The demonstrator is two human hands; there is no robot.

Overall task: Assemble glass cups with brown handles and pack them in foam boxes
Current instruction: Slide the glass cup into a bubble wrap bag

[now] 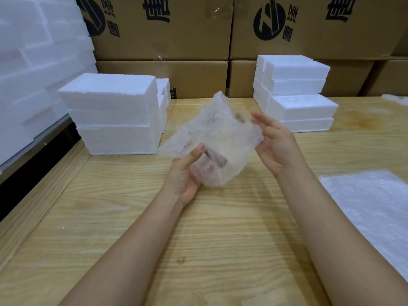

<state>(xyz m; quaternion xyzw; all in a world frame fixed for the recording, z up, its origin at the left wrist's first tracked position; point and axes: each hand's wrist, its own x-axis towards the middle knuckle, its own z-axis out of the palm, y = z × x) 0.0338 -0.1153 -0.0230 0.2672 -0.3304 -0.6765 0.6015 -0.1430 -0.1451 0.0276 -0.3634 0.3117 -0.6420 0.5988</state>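
A bubble-wrap bundle (212, 140) is held in the air above the middle of the wooden table (198, 228), its loose sheet flaring up to a point at the top and out to the left. Through the cloudy wrap show a few brown shapes (215, 159) (the glass itself is too blurred by the wrap to make out). The left hand (187, 175) grips the bundle from below, palm up, with the thumb pressed over the near face and the other fingers curled underneath. The right hand (276, 146) is at the bundle's right edge, its fingers nearly straight and laid against the wrap rather than closed around it. On the table behind and to the left stands a stack of white foam boxes (110, 115); a second, more staggered stack (295, 93) stands behind and to the right, well apart from the first. Flat sheets of bubble wrap (371, 202) lie at the table's right edge. Brown printed cartons (165, 40) are piled against the back, and a tall wall of white foam blocks (33, 62) fills the far left.
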